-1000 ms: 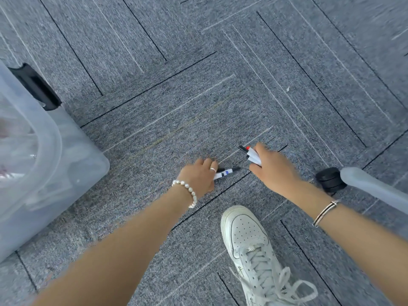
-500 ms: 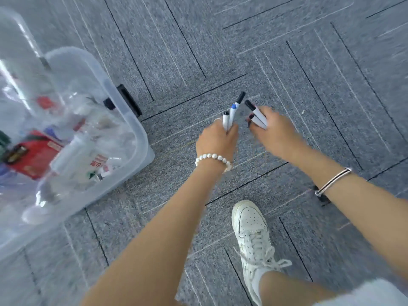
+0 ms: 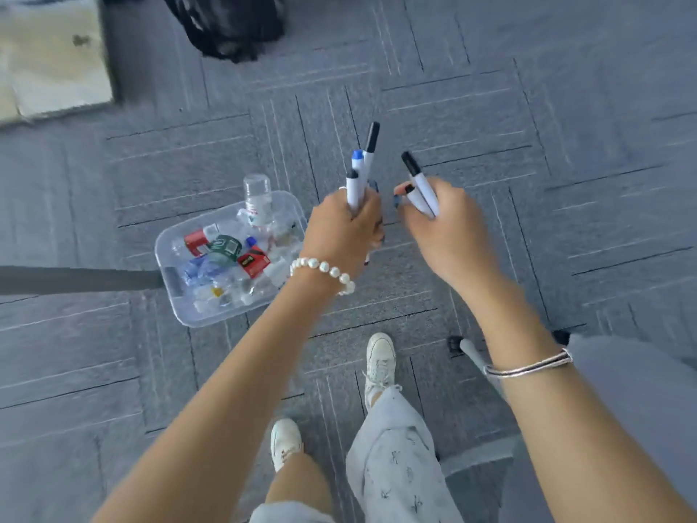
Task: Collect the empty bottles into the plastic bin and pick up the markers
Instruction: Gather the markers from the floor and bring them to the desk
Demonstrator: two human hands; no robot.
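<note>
The bin [image 3: 177,296] sits on the carpet [image 3: 565,107] at left, heaped with empty bottles [image 3: 234,258]; one clear bottle [image 3: 257,198] stands up at its far end. A dark bar [image 3: 75,280] reaches in from the left edge to the bin's near corner.

The left hand [image 3: 341,230] is held up just right of the bin, fingers curled round three markers [image 3: 360,175] that point away from the person, two with black caps and one blue. Its arm runs up from the lower left, a pearl bracelet [image 3: 324,269] at the wrist.

The right hand [image 3: 441,224], close beside it but apart, pinches two more markers, both black-capped [image 3: 420,186], fanned up and to the left. Its arm comes from the lower right.

Bare carpet lies beyond both hands. Below are two white shoes [image 3: 381,356], and a chair base [image 3: 471,352] near the right wrist. A black bag [image 3: 230,24] lies at the top edge.
</note>
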